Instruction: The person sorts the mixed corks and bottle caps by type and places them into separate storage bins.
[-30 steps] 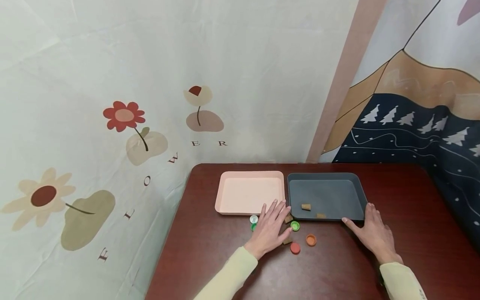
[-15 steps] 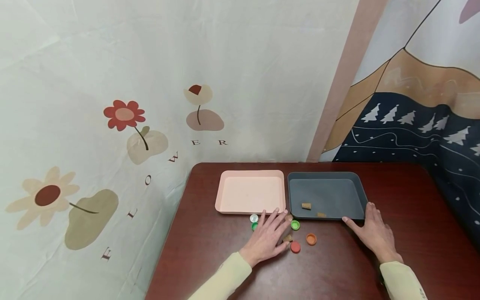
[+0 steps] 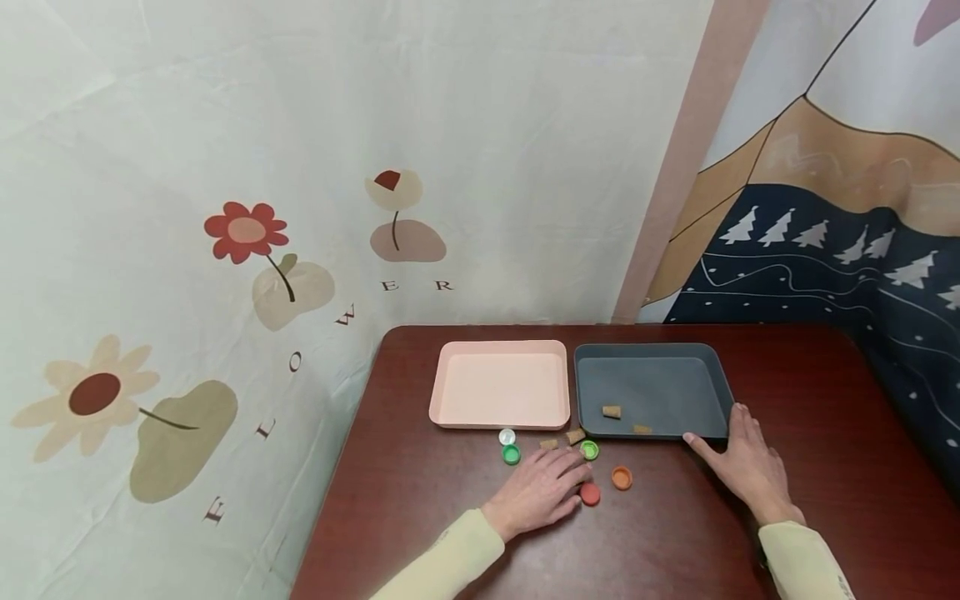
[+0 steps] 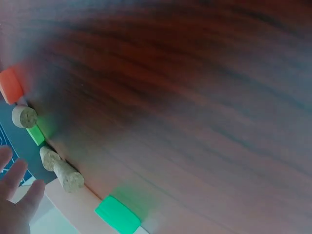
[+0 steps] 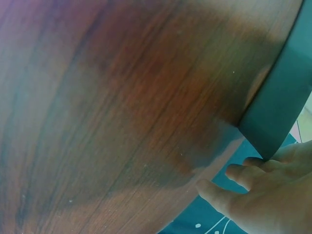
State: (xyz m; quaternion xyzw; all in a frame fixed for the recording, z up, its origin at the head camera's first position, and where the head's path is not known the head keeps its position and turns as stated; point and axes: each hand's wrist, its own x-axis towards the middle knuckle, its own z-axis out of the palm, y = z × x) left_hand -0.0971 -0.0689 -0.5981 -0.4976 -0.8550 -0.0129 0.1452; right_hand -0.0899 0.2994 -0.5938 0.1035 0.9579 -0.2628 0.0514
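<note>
In the head view my left hand (image 3: pixel 538 492) hovers over or rests among small pieces on the table, its fingers spread and slightly bent, holding nothing visible. Beyond its fingertips lie two corks (image 3: pixel 549 444) (image 3: pixel 575 436); a red cap (image 3: pixel 590 494) is beside them. The left wrist view shows a third cork (image 4: pixel 24 117) near an orange-red cap (image 4: pixel 10 86). My right hand (image 3: pixel 750 467) touches the near right corner of the dark tray (image 3: pixel 667 387), thumb at the front edge, fingers along the side. Two corks (image 3: pixel 612 412) (image 3: pixel 642 430) lie in that tray.
A pink tray (image 3: pixel 498 385) stands left of the dark one. In front are a white cap (image 3: pixel 507 437), a green cap (image 3: pixel 511 454), a light green cap (image 3: pixel 589 450) and an orange cap (image 3: pixel 621 477). A printed curtain (image 3: pixel 525 167) hangs behind the table.
My left hand has drawn back from the pink tray's front edge, its fingers more bent, uncovering corks and the green cap. The right hand stays at the dark tray's corner.
</note>
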